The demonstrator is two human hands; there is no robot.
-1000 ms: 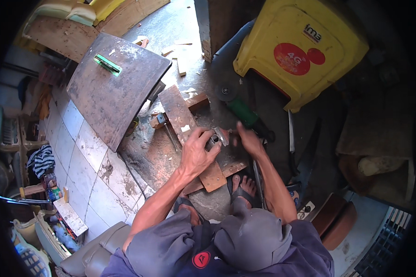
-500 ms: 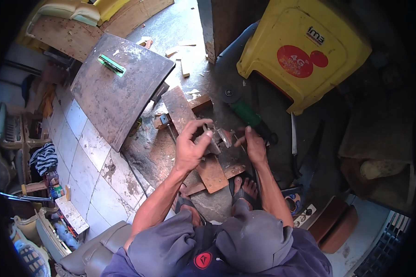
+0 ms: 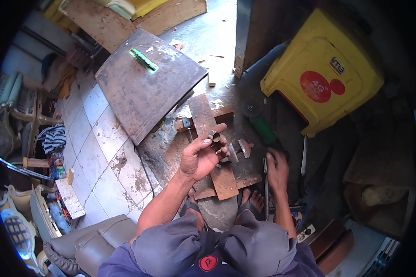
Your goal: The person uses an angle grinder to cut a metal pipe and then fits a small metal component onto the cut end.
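My left hand is closed around a short metal tube, pinched between thumb and fingers with its round open end facing up. Beneath it, rusty wooden boards lie crossed on the floor between my feet. My right hand is lowered near the rear end of a green angle grinder; its fingertips are lost in shadow. A long thin metal rod runs beside that hand and forearm, and whether the two touch is unclear. Small metal pieces are near the boards.
A brown tabletop-like panel at the left carries a green tool. A yellow plastic stool lies tipped at the right, with a long blade below it. A blue-headed clamp touches the boards.
My left hand has turned palm up, bringing the tube's open end into sight. My right hand has moved away from the left, toward the grinder's rear. The whole view has shifted.
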